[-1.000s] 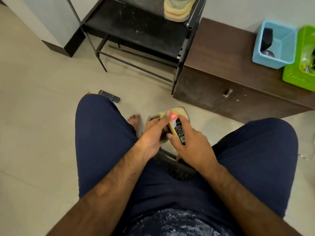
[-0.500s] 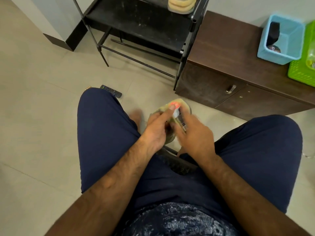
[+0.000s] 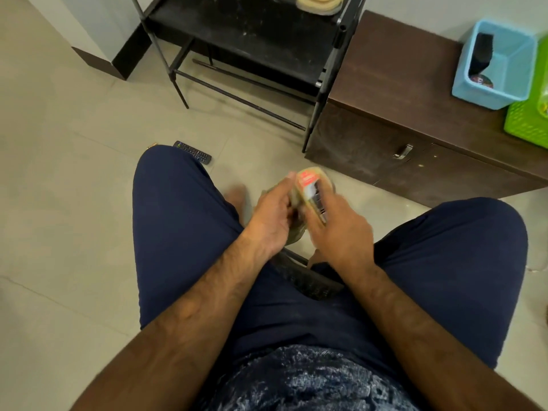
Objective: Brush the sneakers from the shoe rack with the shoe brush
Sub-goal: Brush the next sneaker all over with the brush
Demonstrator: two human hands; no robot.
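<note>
A tan and olive sneaker (image 3: 297, 235) sits between my knees, and my left hand (image 3: 271, 221) grips its left side. My right hand (image 3: 341, 232) holds the shoe brush (image 3: 311, 191) against the sneaker's top. The brush has a wooden back with a red label and a barcode sticker. Both hands and the brush are motion-blurred, and they hide most of the sneaker. A second pale sneaker (image 3: 318, 4) stands on the black shoe rack (image 3: 252, 34) ahead of me, cut off by the top edge.
Right of the rack, a brown cabinet (image 3: 415, 84) carries a blue basket (image 3: 516, 69) with a dark brush in it and a green basket (image 3: 527, 123). A remote control (image 3: 192, 152) lies on the tiled floor by my left knee. My bare foot (image 3: 235, 195) rests below.
The brush and my right hand have slid away from me along the sneaker. My left hand has kept its grip. The view has tilted down slightly.
</note>
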